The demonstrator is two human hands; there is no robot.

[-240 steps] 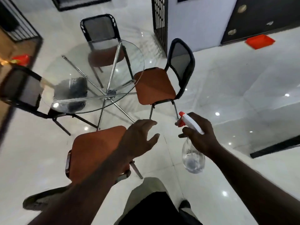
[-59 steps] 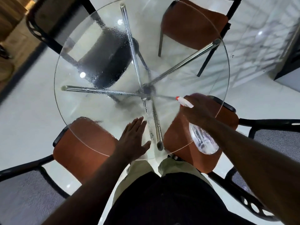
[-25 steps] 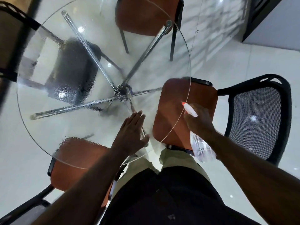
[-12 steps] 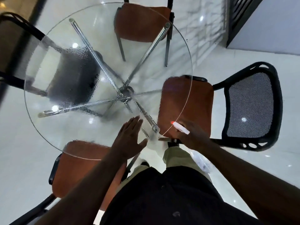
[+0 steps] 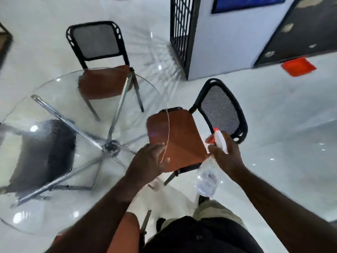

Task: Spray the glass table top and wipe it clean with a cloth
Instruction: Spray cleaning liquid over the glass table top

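1. I judge the step in hand to be spraying. My right hand (image 5: 225, 157) is clenched round the neck of the spray bottle (image 5: 207, 178), its fingers (image 5: 212, 149) wrapped just under the white trigger head. The clear body hangs toward 6 o'clock.
2. The bottle is off the glass desk (image 5: 60, 92), outside its rim at about 3 o'clock from the chrome hub (image 5: 111, 147). It hangs over the floor, beside the brown-seated chair (image 5: 178, 139).
3. The red nozzle tip points toward 12 o'clock, at the chair back and not at the glass. To spray well I would swing the wrist until the nozzle faces 9 o'clock, then bring it in over the rim before squeezing.
4. Droplets (image 5: 47, 143) bead the glass on the 9 o'clock side, above a dark seat. The half nearest me looks dry, so I would aim the next bursts there, short and low.
5. My left hand (image 5: 148, 161) is at the rim, at 3 o'clock from the hub and at 9 o'clock from the bottle, near it but apart. The frame is blurred, and the rim line crosses the knuckles. I cannot tell whether those fingers grip the edge or merely rest on it.
6. I cannot make out a cloth anywhere, so I would find one before wiping.
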